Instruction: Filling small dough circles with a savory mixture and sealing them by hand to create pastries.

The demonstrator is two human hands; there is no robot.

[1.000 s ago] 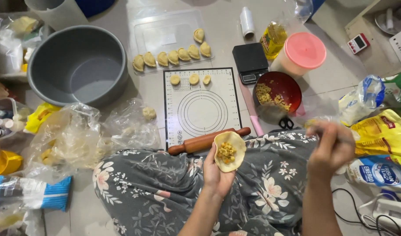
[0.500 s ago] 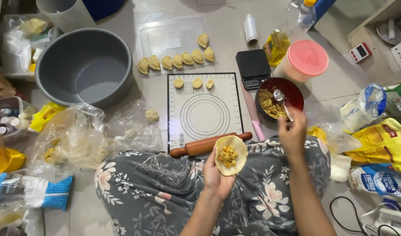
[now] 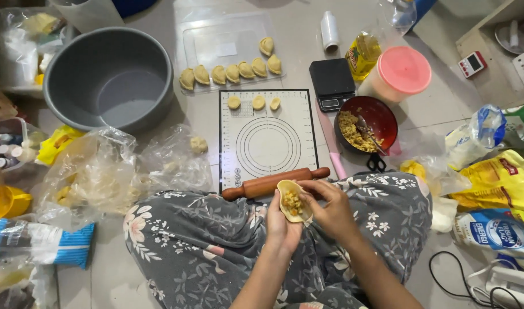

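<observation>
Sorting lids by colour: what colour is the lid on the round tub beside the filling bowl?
Pink lid, clearest in the head view.

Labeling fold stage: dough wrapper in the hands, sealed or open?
Half-folded, not sealed: dough wrapper curls in left hand, filling visible; right hand pinches its edge.

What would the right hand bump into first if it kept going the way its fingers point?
The right hand points left, so it meets the filled dough round it already touches, cupped in the left hand.
</observation>
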